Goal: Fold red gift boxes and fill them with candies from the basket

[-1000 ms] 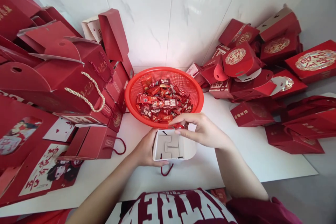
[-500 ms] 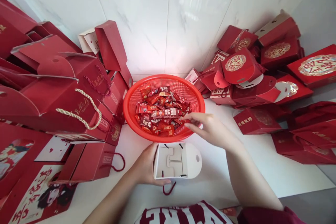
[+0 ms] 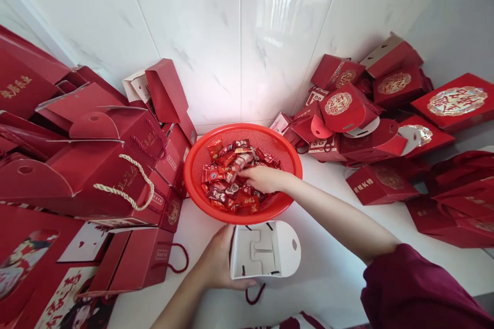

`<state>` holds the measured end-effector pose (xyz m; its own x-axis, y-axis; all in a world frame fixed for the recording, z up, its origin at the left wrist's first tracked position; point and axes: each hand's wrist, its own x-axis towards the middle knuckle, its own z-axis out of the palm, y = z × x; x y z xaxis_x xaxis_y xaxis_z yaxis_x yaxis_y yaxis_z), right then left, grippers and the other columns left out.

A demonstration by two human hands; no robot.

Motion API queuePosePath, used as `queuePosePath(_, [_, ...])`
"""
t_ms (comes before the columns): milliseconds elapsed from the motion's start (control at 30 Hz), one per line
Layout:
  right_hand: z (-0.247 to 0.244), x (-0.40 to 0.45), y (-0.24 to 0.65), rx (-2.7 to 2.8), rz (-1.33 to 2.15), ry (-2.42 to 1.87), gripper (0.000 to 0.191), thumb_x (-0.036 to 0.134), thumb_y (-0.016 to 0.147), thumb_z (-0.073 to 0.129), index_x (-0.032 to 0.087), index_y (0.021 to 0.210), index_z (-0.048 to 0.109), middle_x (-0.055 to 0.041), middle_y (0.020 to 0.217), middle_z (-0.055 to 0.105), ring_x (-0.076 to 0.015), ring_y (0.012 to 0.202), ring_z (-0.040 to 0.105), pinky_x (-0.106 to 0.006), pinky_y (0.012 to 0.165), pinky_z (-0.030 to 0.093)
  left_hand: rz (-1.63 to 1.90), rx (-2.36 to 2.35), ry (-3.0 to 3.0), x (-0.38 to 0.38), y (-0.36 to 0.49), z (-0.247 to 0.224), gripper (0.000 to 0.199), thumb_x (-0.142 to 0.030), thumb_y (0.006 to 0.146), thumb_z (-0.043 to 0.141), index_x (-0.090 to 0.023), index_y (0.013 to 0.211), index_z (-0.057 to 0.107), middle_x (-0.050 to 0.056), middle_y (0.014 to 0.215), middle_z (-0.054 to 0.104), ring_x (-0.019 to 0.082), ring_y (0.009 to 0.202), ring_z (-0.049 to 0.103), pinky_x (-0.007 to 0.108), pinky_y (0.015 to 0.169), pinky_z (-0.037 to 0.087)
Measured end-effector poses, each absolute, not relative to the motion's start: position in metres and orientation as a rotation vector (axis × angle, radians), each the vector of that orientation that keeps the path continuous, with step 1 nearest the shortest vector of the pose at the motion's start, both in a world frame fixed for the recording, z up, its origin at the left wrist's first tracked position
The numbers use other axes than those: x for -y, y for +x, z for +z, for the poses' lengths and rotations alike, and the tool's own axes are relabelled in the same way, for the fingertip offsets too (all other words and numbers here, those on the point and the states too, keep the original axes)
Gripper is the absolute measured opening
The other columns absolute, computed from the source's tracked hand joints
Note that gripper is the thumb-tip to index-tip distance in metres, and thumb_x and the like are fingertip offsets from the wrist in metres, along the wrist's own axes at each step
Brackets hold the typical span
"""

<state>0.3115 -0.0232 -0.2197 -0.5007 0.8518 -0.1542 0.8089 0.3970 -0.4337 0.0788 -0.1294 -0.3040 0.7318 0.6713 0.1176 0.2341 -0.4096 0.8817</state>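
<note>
Well, my left grip (image 3: 219, 262) is closed on the side of a white box (image 3: 266, 259), thumb along its near edge; the box opens upward, rounded flap spread to the right, close to the near rim of the red basket (image 3: 239, 217). My right grip (image 3: 266, 180) is inside that basket, fingertips among the wrapped sweets (image 3: 247, 200). A pale wrapped bar (image 3: 242, 159) slants right at those fingertips, but with the blur I cannot tell whether they are closed on it.

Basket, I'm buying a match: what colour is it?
The basket is bright red, clearest in the head view.
</note>
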Motion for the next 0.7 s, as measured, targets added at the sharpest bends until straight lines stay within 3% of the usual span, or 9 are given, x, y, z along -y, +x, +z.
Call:
queuePosePath(67, [-0.221,0.019,0.314,2.417,0.584,-1.633,0.057,0.01,0.092,0.041,0.02,0.148,0.047,-0.0081,0.159,0.037,-0.028,0.143,0.039,-0.047,0.114,0.034,0.579,-0.7,1.988,0.13,0.078,-0.303,0.095,-0.047,0.054,0.087,-0.021,0.133,0.044,0.013,0.129,0.061,0.034,0.116,0.06,0.048,0.101,0.049])
queuePosePath(133, [-0.219,0.017,0.319,2.299,0.498,-1.7,0.058,0.011,0.095,0.037,0.02,0.153,0.039,-0.0074,0.162,0.028,-0.0284,0.149,0.029,-0.055,0.118,0.025,0.578,-0.697,1.993,0.13,0.078,-0.302,0.095,-0.046,0.053,0.088,-0.022,0.134,0.042,0.013,0.13,0.06,0.034,0.116,0.06,0.047,0.1,0.05])
queuePosePath(300, [-0.21,0.017,0.329,2.248,0.504,-1.72,0.036,0.02,0.097,0.041,0.022,0.123,0.067,-0.0058,0.128,0.068,-0.0236,0.117,0.063,-0.036,0.1,0.046,0.571,-0.681,2.0,0.13,0.079,-0.302,0.098,-0.047,0.051,0.089,-0.024,0.133,0.04,0.012,0.128,0.061,0.035,0.114,0.062,0.047,0.098,0.051])
queuePosePath(433, [-0.205,0.018,0.333,2.247,0.49,-1.729,0.031,0.024,0.099,0.042,0.024,0.113,0.07,-0.0036,0.116,0.073,-0.0211,0.106,0.066,-0.029,0.089,0.048,0.556,-0.676,1.996,0.13,0.079,-0.303,0.101,-0.046,0.053,0.089,-0.024,0.137,0.037,0.013,0.13,0.06,0.036,0.116,0.061,0.048,0.098,0.05])
queuePosePath(567, [-0.205,0.024,0.335,2.337,0.521,-1.719,0.028,0.03,0.098,0.046,0.021,0.1,0.073,-0.0071,0.1,0.075,-0.022,0.091,0.068,-0.028,0.077,0.047,0.546,-0.695,1.996,0.131,0.078,-0.305,0.103,-0.043,0.052,0.089,-0.025,0.138,0.036,0.013,0.132,0.059,0.036,0.118,0.06,0.048,0.099,0.05])
queuePosePath(700, [-0.212,0.033,0.337,2.517,0.637,-1.612,0.027,0.025,0.096,0.048,0.02,0.092,0.074,-0.0054,0.092,0.075,-0.0198,0.084,0.068,-0.027,0.075,0.046,0.529,-0.699,1.977,0.131,0.078,-0.305,0.101,-0.043,0.054,0.089,-0.024,0.138,0.036,0.013,0.132,0.06,0.035,0.118,0.06,0.048,0.099,0.05])
